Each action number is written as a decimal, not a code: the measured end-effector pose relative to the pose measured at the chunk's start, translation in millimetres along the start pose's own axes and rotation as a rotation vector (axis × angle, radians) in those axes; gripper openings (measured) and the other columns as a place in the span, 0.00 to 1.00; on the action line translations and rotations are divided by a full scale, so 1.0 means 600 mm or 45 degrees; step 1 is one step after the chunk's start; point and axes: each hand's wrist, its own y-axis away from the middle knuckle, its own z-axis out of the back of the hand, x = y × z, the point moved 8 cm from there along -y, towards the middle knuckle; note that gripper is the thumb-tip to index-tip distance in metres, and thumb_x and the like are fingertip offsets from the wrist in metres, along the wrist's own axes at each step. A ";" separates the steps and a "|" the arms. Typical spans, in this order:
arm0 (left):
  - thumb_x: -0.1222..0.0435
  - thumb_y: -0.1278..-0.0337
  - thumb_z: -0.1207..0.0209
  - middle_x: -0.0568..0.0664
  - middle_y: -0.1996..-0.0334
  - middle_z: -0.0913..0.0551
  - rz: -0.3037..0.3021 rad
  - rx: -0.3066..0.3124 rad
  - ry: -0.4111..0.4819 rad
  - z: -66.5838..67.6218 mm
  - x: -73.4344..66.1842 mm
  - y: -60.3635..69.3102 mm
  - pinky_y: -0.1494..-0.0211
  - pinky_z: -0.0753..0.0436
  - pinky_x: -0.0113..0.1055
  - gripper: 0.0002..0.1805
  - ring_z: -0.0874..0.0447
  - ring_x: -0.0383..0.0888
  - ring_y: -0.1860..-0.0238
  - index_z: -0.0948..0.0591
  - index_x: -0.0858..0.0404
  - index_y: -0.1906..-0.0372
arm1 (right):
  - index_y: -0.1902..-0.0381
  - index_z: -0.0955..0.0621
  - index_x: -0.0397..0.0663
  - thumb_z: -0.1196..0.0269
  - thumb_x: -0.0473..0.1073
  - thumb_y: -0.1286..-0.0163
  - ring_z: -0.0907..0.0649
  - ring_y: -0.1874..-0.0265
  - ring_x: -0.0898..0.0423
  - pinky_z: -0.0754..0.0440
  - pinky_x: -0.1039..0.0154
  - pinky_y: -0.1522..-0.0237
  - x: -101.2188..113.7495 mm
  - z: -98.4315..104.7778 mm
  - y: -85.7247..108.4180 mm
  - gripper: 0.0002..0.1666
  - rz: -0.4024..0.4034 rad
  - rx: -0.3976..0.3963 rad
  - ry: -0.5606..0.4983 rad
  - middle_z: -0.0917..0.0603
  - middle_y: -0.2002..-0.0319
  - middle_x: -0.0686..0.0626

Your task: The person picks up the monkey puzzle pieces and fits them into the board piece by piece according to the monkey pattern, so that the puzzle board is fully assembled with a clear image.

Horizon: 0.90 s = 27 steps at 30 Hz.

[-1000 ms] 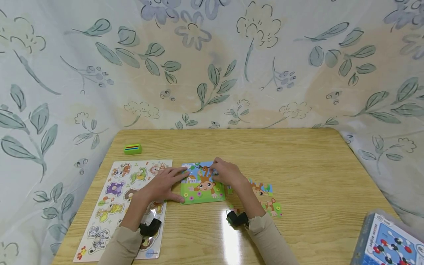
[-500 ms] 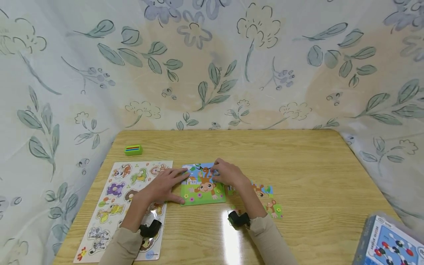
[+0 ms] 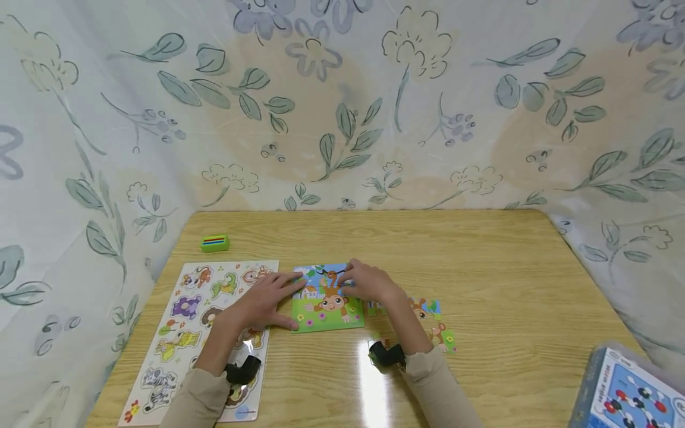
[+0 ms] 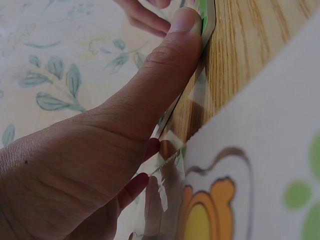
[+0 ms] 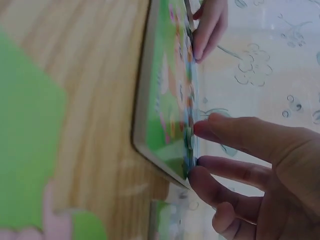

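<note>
A square monkey jigsaw puzzle (image 3: 327,303) lies flat near the middle of the table. My left hand (image 3: 267,300) steadies it from the left, its fairly straight fingers on the upper left part and its thumb at the lower left corner. In the left wrist view the thumb (image 4: 172,55) presses the board's edge. At the upper right my right hand (image 3: 369,280) has bent fingers and thumb on a puzzle piece (image 5: 189,140), which looks slightly raised in the right wrist view. Most of that piece is hidden by the fingers.
Several loose puzzle pieces (image 3: 441,337) lie right of the board, partly under the right forearm. A white animal puzzle board (image 3: 176,318) lies under the left arm. A green block with coloured stripes (image 3: 215,243) stands at back left, a molecule-model box (image 3: 637,392) at front right.
The right hand's fingers have shifted very slightly left and down over the upper right of the puzzle. The left hand stays in place.
</note>
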 end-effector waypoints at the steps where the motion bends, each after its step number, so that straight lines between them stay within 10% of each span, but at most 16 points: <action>1: 0.33 0.56 0.37 0.52 0.26 0.39 -0.004 -0.004 0.004 0.000 0.000 0.000 0.32 0.37 0.65 0.53 0.38 0.58 0.29 0.38 0.53 0.26 | 0.50 0.15 0.52 0.38 0.47 0.30 0.18 0.57 0.50 0.22 0.60 0.67 0.001 0.000 0.000 0.14 -0.016 -0.005 0.007 0.24 0.46 0.44; 27: 0.35 0.55 0.36 0.54 0.27 0.38 -0.039 0.012 0.023 0.017 0.007 -0.012 0.33 0.36 0.64 0.51 0.36 0.59 0.31 0.36 0.55 0.27 | 0.47 0.17 0.49 0.39 0.47 0.29 0.18 0.59 0.51 0.20 0.59 0.66 0.009 0.010 -0.003 0.16 -0.093 0.048 0.001 0.26 0.41 0.44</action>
